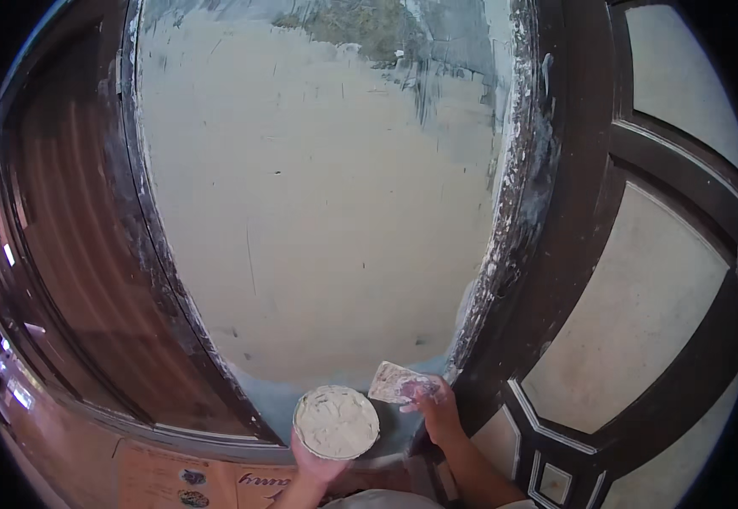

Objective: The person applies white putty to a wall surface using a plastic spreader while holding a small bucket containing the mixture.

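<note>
My left hand (318, 462) holds up a round tub of off-white putty (336, 422) from below, its fingers mostly hidden under the tub. The putty's surface is uneven and fills the tub close to the rim. Just to the right, my right hand (433, 404) grips a flat putty scraper (394, 383), whose blade is smeared with pale paste and points left, near the tub's rim. Smears of putty cover my right fingers. Ahead stands a wall panel (318, 220), coated in smooth cream filler low and in the middle, with rough grey patches at its top.
Dark wooden frames border the panel, the right one (505, 220) spotted with white paste. A brown glossy door panel (106, 237) is at the left. At the right stands a dark door with pale inset panels (632, 314). Printed cardboard (161, 475) lies on the floor at lower left.
</note>
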